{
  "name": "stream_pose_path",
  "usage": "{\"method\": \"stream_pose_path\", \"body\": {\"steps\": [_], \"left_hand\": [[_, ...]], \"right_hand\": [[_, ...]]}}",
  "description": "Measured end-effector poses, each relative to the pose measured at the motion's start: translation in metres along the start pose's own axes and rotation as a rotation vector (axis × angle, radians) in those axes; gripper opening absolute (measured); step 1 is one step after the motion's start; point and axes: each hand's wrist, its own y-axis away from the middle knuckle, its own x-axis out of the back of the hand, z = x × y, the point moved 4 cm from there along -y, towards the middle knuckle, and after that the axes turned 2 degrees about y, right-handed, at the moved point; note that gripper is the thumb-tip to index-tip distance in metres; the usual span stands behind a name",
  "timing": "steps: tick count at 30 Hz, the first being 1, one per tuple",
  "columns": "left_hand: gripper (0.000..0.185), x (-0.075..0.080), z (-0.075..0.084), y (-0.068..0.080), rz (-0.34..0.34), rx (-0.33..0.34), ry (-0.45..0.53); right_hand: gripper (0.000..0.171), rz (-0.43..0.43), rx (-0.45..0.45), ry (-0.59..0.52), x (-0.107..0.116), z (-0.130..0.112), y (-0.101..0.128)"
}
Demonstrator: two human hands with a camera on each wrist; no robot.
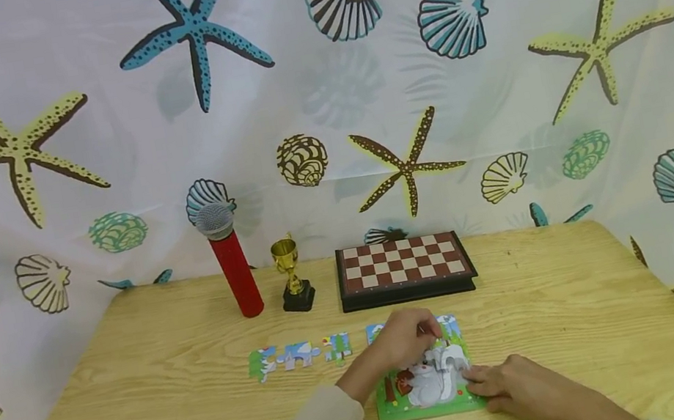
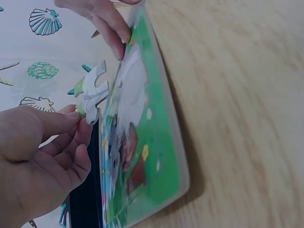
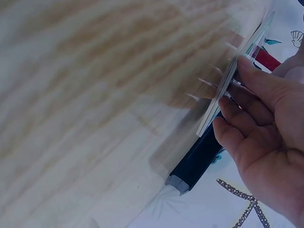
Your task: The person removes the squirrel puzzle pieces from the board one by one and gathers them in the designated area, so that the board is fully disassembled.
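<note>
A green puzzle tray [image 1: 429, 406] with a white animal picture lies on the wooden table near its front edge. My left hand [image 1: 433, 342] hovers over the tray's upper part and pinches a white puzzle piece [image 1: 450, 358]. In the left wrist view the piece [image 2: 95, 90] is pinched between thumb and fingertips of that hand [image 2: 83, 121], just above the tray [image 2: 159, 142]. My right hand [image 1: 482, 386] rests on the table with its fingertips against the tray's right edge. The right wrist view shows that hand [image 3: 232, 95] touching the tray's rim [image 3: 223, 95].
Several loose puzzle pieces [image 1: 297, 355] lie in a row left of the tray. Farther back stand a red microphone [image 1: 234, 268], a small gold trophy [image 1: 291, 275] and a closed chessboard box [image 1: 403, 269]. A sea-themed curtain hangs behind the table.
</note>
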Motion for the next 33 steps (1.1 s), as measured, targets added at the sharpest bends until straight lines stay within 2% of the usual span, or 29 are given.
{"method": "stream_pose_path", "body": {"steps": [6, 15, 25, 33], "left_hand": [[0.009, 0.013, -0.007, 0.008, -0.013, -0.014, 0.038], [0.009, 0.044, -0.036, 0.029, 0.031, -0.017, 0.017], [0.009, 0.068, -0.061, 0.061, 0.063, 0.059, 0.014], [0.011, 0.077, -0.077, 0.083, 0.030, 0.081, 0.000]], "right_hand": [[0.034, -0.017, -0.043, -0.033, 0.001, 0.000, -0.001], [0.034, -0.040, -0.064, -0.070, 0.002, -0.001, -0.002], [0.033, -0.030, -0.066, -0.075, 0.001, -0.001, -0.003], [0.033, -0.041, -0.073, -0.077, 0.001, -0.001, -0.003]]}}
